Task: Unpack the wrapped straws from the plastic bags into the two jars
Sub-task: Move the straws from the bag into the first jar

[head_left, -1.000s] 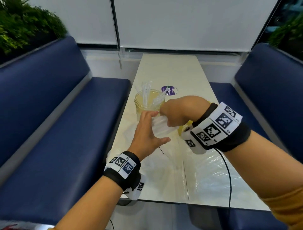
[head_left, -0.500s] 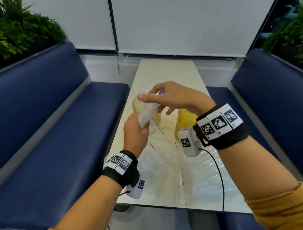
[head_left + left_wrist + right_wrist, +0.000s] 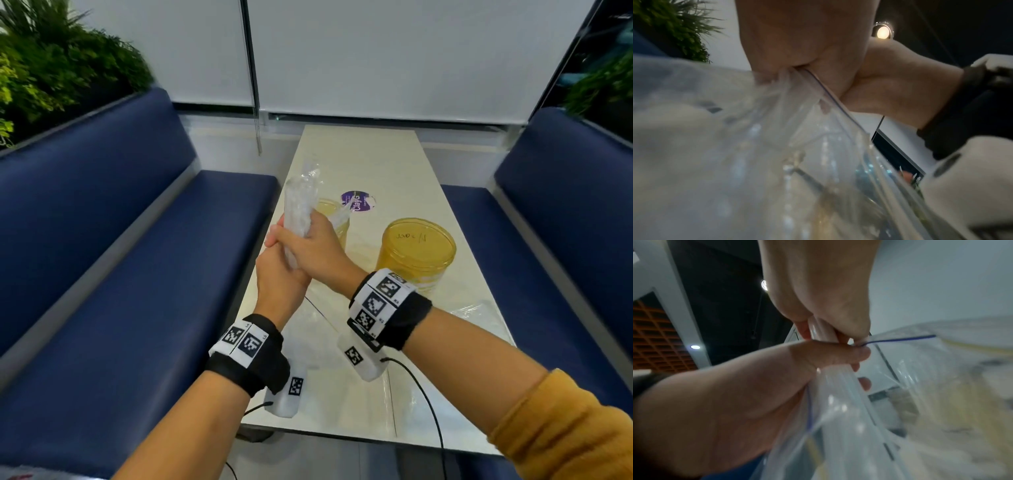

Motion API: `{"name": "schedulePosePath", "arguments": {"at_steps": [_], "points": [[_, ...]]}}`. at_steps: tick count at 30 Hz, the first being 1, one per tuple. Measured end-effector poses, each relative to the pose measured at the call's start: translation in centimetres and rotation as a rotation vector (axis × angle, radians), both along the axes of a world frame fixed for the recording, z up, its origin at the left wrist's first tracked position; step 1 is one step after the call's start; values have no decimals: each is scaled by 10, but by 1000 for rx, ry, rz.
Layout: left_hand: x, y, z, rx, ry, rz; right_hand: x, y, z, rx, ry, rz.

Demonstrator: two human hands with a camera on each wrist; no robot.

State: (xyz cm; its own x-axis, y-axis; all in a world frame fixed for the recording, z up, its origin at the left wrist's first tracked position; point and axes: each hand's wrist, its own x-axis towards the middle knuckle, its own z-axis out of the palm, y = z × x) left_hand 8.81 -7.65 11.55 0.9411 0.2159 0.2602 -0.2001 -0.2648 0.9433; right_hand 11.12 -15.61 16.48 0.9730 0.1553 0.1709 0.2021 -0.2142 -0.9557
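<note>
Lifting the bundle of wrapped straws (image 3: 298,209) upright and clear of the plastic bag (image 3: 849,426), higher than a moment ago; right hand (image 3: 317,248) and left hand (image 3: 279,279) both clasp it above the table (image 3: 359,161), ready for the far jar (image 3: 334,214)

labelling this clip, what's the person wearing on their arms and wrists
Each wrist carries a black band with white square-coded tags and a white camera pod underneath, trailing a thin black cable: left wrist, right wrist. A mustard sleeve covers the right forearm.
</note>
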Motion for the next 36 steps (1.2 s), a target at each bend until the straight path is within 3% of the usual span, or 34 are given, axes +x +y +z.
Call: {"name": "schedulePosePath", "arguments": {"at_steps": [6,13,16,20,27,30,34,36], "points": [[-3,11,-6,56,132,-15,15,0,58,90,-144,119],[-9,20,0,29,148,-65,77,-19,130,323,-270,41],[-9,25,3,17,145,-66,111,-21,118,326,-293,-47],[-11,32,4,-1,135,-70,147,-14,69,214,-249,-133],[-13,48,3,-27,103,-61,186,-21,-20,-57,38,-192],[-12,50,1,-39,107,-55,181,-28,-21,-215,166,-282],[-9,50,1,-59,94,-52,177,-36,-15,-455,163,-310],[-8,50,1,-61,88,-57,175,-38,-16,-446,145,-282]]}}
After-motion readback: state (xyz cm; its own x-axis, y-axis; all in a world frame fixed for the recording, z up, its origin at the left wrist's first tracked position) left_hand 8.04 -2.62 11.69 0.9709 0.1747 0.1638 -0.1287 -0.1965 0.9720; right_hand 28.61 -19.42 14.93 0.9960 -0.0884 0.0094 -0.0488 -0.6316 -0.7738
